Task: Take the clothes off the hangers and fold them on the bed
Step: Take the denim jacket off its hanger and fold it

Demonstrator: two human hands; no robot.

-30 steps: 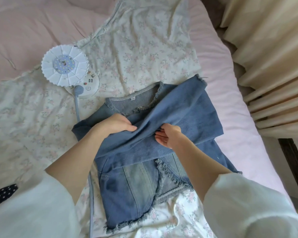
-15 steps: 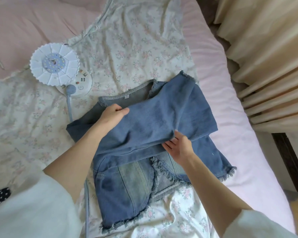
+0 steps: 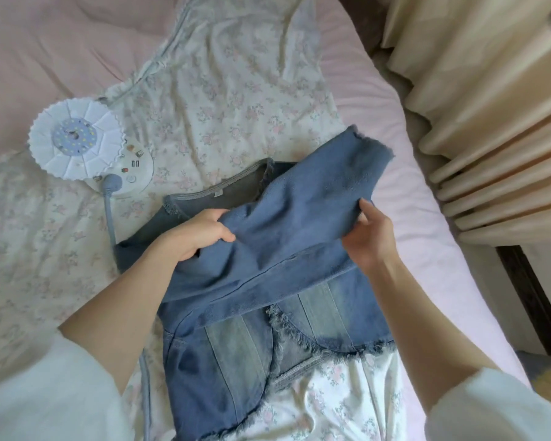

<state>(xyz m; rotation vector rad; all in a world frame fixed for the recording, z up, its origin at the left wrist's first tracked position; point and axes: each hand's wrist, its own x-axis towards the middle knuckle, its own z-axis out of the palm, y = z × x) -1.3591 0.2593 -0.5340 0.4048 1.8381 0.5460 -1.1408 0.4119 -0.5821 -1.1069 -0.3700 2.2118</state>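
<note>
Head view: a denim jacket [image 3: 268, 300] lies near the bed's [image 3: 427, 249] right edge on a floral sheet [image 3: 223, 90]. The left hand [image 3: 198, 237] and right hand [image 3: 371, 240] both grip its folded-over sleeve [image 3: 303, 202].

Soft, even daylight, faint shadows, sharp centre, wide-angle bending at the edges.
</note>
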